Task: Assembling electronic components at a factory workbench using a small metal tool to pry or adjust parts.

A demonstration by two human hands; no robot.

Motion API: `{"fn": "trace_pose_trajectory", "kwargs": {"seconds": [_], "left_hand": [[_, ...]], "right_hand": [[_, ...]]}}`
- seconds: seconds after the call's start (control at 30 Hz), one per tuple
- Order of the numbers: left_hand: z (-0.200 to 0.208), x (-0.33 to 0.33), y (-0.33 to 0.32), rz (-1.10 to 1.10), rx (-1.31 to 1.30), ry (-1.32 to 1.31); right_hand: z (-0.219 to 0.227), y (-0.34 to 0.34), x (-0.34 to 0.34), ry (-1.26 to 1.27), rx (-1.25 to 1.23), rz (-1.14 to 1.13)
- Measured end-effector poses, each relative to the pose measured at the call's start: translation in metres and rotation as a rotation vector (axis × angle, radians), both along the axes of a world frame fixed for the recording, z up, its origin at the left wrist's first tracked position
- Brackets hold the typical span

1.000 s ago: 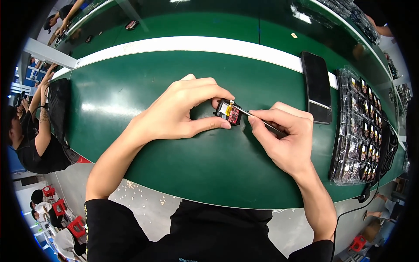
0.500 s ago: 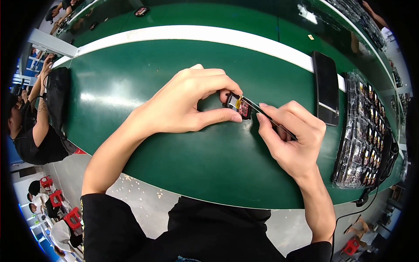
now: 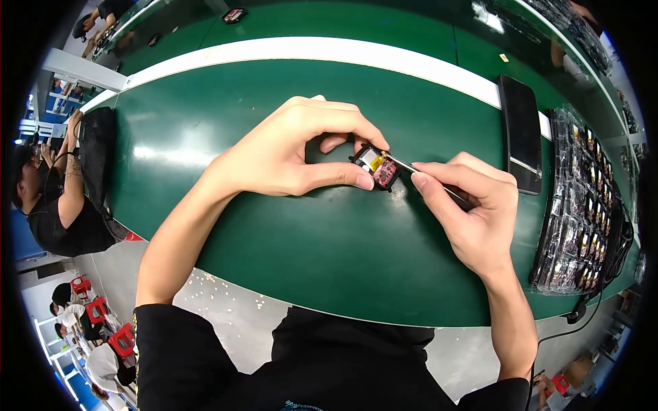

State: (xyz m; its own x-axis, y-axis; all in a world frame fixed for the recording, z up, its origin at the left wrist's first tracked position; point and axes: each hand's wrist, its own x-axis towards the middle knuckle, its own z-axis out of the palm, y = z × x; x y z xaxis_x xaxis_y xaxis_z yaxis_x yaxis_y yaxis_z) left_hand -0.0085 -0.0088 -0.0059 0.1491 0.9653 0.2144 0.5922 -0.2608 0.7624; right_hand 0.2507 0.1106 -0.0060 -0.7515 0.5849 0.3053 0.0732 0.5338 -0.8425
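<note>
My left hand [image 3: 308,147] pinches a small electronic module [image 3: 386,172] between thumb and fingers, just above the green tabletop. The module has a black casing, a red circuit board, a yellow strip and a silvery block. In my right hand [image 3: 476,205] is a pair of thin metal tweezers [image 3: 406,164], held like a pen. Their tips reach the module's upper edge beside my left index fingertip. Whether they grip any part of it is too small to tell.
To the right, a clear plastic tray [image 3: 572,205] holds several similar small modules. A black phone-like slab [image 3: 522,133] lies left of it, across the white rail [image 3: 308,49]. A black cable [image 3: 582,322] hangs off the right edge. At far left, a co-worker [image 3: 65,198] sits beside a black mesh bag [image 3: 96,157].
The module has turned slightly and its red board faces up more fully. The tweezer tips have shifted onto its upper edge. The whole view has moved a little.
</note>
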Motion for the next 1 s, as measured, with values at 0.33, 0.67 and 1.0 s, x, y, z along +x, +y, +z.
{"fn": "trace_pose_trajectory", "kwargs": {"seconds": [0.33,0.67,1.0], "left_hand": [[0.0054,0.0001,-0.0013,0.005,-0.045,0.028],[0.0022,0.0051,-0.0018,-0.035,0.054,0.069],[0.0045,0.0082,-0.0023,-0.036,0.038,0.048]], "right_hand": [[0.0004,0.0023,0.0004,-0.025,-0.047,0.008],[-0.0007,0.0021,0.0005,-0.068,-0.038,0.04],[-0.0043,-0.0008,0.0026,-0.02,0.011,0.046]]}}
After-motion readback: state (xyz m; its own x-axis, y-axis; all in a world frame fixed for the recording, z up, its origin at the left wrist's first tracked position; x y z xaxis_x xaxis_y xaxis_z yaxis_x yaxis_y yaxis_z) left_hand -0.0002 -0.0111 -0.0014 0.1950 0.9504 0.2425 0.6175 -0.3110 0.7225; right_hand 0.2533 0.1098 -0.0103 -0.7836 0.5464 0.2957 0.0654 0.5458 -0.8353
